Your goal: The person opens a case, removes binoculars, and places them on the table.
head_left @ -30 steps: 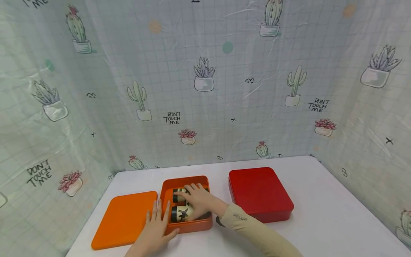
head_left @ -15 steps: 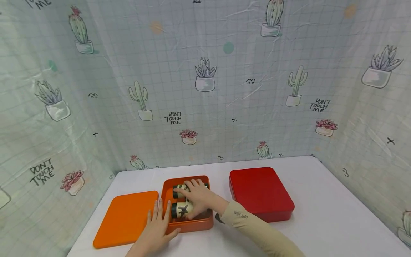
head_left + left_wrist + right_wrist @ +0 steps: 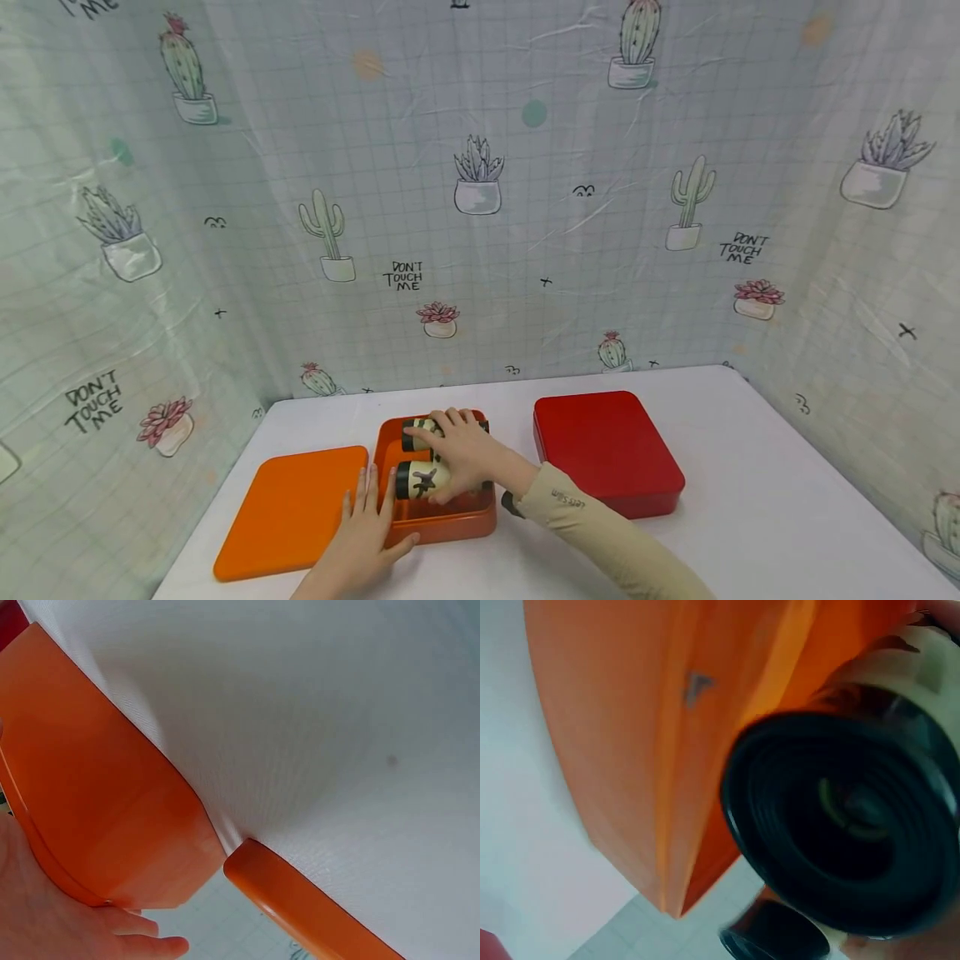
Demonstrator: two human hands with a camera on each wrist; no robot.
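Camouflage-patterned binoculars [image 3: 423, 481] with black ends are over the open orange box [image 3: 446, 529] in the head view. My right hand [image 3: 467, 457] grips them from above, thumb on the near barrel and fingers over the far one. The right wrist view shows one dark eyepiece or lens end of the binoculars [image 3: 840, 817] close up, beside the box wall [image 3: 615, 742]. At the box's near left corner rests my left hand [image 3: 360, 533], its fingers straight across the rim. In the left wrist view that hand [image 3: 45, 900] touches the box wall [image 3: 112, 772].
A flat orange lid [image 3: 296, 512] lies on the white table [image 3: 787, 500] just left of the box. To the right stands a closed red box [image 3: 607, 446]. A cactus-printed curtain [image 3: 525, 250] hangs behind and at both sides.
The binoculars have risen a little in my right hand and shifted away from the box's near wall. My left hand stays in place at the box corner.
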